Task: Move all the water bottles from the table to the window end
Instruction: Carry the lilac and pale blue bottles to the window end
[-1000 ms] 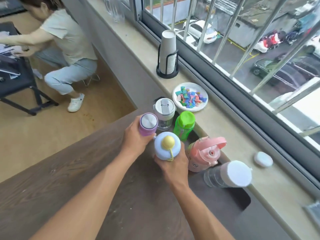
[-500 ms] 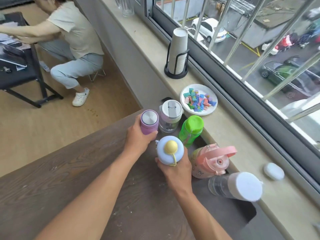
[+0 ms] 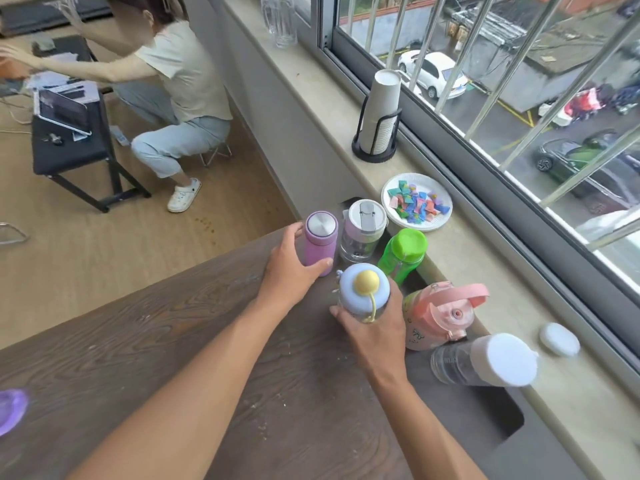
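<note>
Six bottles stand grouped at the far right end of the dark wood desk [image 3: 166,358], hard against the stone window sill [image 3: 311,84]. Left hand [image 3: 289,268] is wrapped around the lilac steel-capped bottle [image 3: 320,242], thumb across its near side and fingers [image 3: 294,230] curled round the far left side; the bottle is upright on the desk. Right hand [image 3: 372,332] grips the pale blue bottle with the yellow knob [image 3: 363,289] from the near side, fingers closed around its body; whether its base touches the desk cannot be told. Just right of the lilac bottle stands a clear bottle with a white flip lid [image 3: 362,232], and right of that a green bottle [image 3: 403,251]. A pink bottle with a carry handle [image 3: 440,315] stands just right of the right hand. Nearer still, a clear bottle with a wide white cap [image 3: 485,363] stands by the desk's right edge. On the sill rest a paper plate of coloured pieces [image 3: 417,201], a stack of paper cups in a black holder [image 3: 379,116] and a small white oval item [image 3: 559,339]. At the far left, a seated person [image 3: 180,98] reaches over a low black table [image 3: 69,143].
</note>
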